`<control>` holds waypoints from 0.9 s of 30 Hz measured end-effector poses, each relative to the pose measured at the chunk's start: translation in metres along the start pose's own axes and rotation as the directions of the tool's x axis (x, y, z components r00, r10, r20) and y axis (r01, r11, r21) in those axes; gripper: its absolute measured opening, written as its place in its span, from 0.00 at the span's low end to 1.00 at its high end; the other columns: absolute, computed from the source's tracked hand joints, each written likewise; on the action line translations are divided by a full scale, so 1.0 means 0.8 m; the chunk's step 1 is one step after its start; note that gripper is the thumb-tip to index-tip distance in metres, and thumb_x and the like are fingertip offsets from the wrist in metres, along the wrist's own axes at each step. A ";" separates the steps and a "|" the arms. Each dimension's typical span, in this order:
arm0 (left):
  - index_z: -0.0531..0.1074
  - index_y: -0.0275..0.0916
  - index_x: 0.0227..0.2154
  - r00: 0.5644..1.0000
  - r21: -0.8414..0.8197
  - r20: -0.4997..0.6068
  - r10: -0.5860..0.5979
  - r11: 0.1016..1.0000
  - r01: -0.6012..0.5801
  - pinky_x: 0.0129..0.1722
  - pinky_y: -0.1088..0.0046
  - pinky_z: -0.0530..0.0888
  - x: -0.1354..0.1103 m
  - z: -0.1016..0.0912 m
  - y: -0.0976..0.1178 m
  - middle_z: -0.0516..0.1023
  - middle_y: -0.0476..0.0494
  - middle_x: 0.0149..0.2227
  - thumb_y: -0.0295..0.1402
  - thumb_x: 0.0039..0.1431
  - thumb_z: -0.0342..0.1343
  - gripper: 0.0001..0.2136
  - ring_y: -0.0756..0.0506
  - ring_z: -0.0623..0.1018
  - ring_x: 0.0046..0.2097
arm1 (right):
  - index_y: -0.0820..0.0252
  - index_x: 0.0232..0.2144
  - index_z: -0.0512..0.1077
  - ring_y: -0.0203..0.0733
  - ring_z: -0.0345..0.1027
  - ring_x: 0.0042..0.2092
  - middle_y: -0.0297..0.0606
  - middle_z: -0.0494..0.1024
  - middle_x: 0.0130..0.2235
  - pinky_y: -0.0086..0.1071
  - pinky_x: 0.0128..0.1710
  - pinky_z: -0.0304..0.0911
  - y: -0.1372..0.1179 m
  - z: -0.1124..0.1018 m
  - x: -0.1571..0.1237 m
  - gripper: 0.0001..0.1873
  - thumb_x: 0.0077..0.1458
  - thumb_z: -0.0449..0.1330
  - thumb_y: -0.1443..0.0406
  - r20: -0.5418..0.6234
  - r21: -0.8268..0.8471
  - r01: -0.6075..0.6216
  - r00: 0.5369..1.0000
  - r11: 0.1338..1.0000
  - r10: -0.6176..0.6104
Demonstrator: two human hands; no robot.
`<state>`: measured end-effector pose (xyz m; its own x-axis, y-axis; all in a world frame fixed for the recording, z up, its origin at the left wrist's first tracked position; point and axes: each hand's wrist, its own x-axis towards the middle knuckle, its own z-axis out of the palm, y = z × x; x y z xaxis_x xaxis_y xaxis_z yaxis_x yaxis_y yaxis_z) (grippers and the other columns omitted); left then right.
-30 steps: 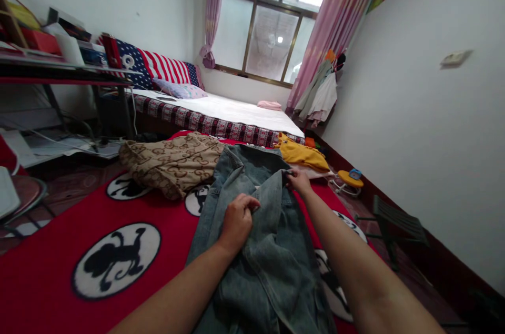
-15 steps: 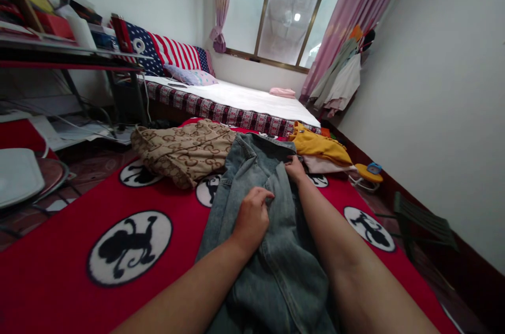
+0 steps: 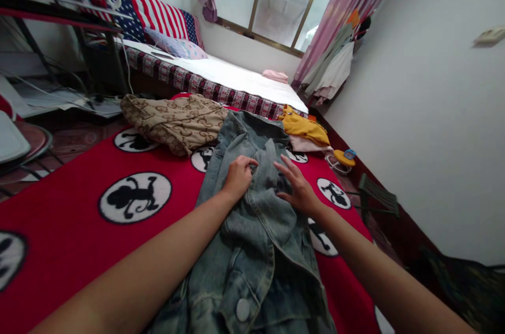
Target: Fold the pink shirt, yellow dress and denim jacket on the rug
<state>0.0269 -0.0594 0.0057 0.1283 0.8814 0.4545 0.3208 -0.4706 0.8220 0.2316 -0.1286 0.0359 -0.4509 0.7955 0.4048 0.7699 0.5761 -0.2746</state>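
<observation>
A faded blue denim jacket (image 3: 252, 229) lies lengthwise in front of me, with one round button showing near the bottom. My left hand (image 3: 239, 177) is closed on the denim near the front opening, fingers curled with the index finger pointing right. My right hand (image 3: 298, 189) hovers at or just touches the jacket's right side, its fingers spread and nothing held in them. Whether its fingertips press the cloth I cannot tell. Beneath the jacket is a red cloth (image 3: 79, 234) with black monkey figures in white circles.
A brown patterned garment (image 3: 173, 118) lies left of the jacket's far end. Folded yellow clothing (image 3: 303, 126) sits to the right. Behind stands a bed (image 3: 221, 73); a cluttered desk (image 3: 55, 2) is at left. A yellow stool (image 3: 344, 158) and green folding stool (image 3: 376, 194) stand at right.
My right hand has let go of the jacket's far right edge, come back toward me and opened. The left hand stays on the denim. The view has tilted down.
</observation>
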 end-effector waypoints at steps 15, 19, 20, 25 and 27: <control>0.76 0.33 0.43 0.937 -0.167 0.350 0.013 0.985 0.049 0.50 0.65 0.73 0.007 -0.025 -0.013 0.74 0.38 0.50 0.18 0.47 0.49 0.21 0.46 0.77 0.45 | 0.56 0.38 0.78 0.46 0.74 0.46 0.39 0.81 0.42 0.46 0.57 0.60 -0.142 -0.031 -0.068 0.19 0.65 0.48 0.57 -0.184 0.352 0.002 0.981 0.936 0.067; 0.72 0.36 0.50 0.788 -0.294 0.601 0.132 0.954 0.065 0.56 0.60 0.69 -0.009 -0.071 -0.002 0.69 0.37 0.58 0.21 0.48 0.54 0.23 0.41 0.72 0.56 | 0.58 0.17 0.69 0.39 0.66 0.23 0.33 0.71 0.18 0.31 0.26 0.65 -0.162 -0.031 -0.073 0.26 0.60 0.53 0.50 -0.250 0.575 -0.299 0.822 0.762 0.511; 0.72 0.37 0.51 0.752 -0.281 0.635 0.177 0.960 0.012 0.58 0.59 0.67 -0.017 -0.086 0.006 0.68 0.38 0.58 0.23 0.49 0.55 0.23 0.40 0.70 0.58 | 0.58 0.15 0.67 0.38 0.63 0.21 0.32 0.69 0.16 0.30 0.23 0.62 -0.165 -0.031 -0.075 0.27 0.58 0.54 0.49 -0.249 0.597 -0.325 0.794 0.733 0.554; 0.68 0.45 0.55 0.632 -0.128 0.700 0.332 0.929 -0.347 0.62 0.55 0.62 -0.079 -0.145 0.061 0.59 0.40 0.64 0.24 0.48 0.61 0.29 0.38 0.62 0.64 | 0.54 0.23 0.75 0.47 0.71 0.33 0.36 0.75 0.23 0.38 0.35 0.69 -0.161 -0.026 -0.093 0.19 0.56 0.56 0.50 -0.303 0.494 -0.346 0.792 0.798 0.531; 0.64 0.47 0.59 0.610 -0.054 0.694 0.381 0.873 -0.484 0.61 0.54 0.62 -0.102 -0.149 0.076 0.52 0.39 0.67 0.24 0.44 0.65 0.36 0.36 0.58 0.65 | 0.53 0.31 0.78 0.50 0.72 0.40 0.38 0.78 0.30 0.42 0.42 0.69 -0.153 -0.019 -0.101 0.17 0.56 0.56 0.51 -0.330 0.370 -0.346 0.818 0.862 0.470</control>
<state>-0.0763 -0.1649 0.0593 0.8523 0.3864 0.3525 0.1672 -0.8399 0.5164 0.1805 -0.2661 0.0500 0.1424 0.8599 0.4902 0.6524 0.2909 -0.6998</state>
